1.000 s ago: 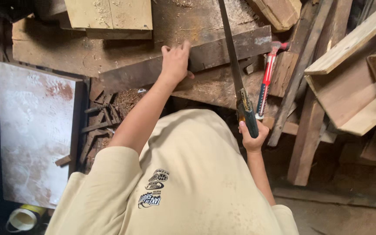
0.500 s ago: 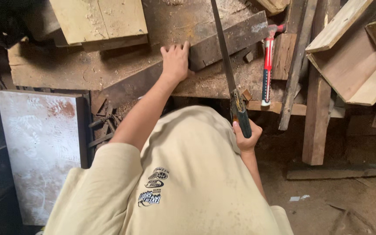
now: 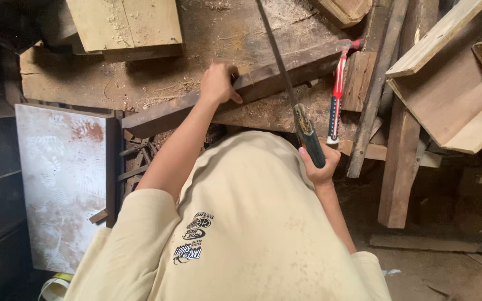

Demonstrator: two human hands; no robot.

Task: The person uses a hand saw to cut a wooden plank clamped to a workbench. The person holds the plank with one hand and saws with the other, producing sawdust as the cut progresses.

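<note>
Sawing step in hand: left hand [image 3: 218, 83] pressed flat on dark plank [image 3: 263, 83] at upper centre of table [image 3: 85, 83]; right hand [image 3: 320, 166], fingers wrapped round handsaw [image 3: 291, 95] handle; next stroke calls for steady hold, straight push

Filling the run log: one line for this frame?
left hand pressing dark plank | right hand gripping handsaw | hammer lying beside
</note>
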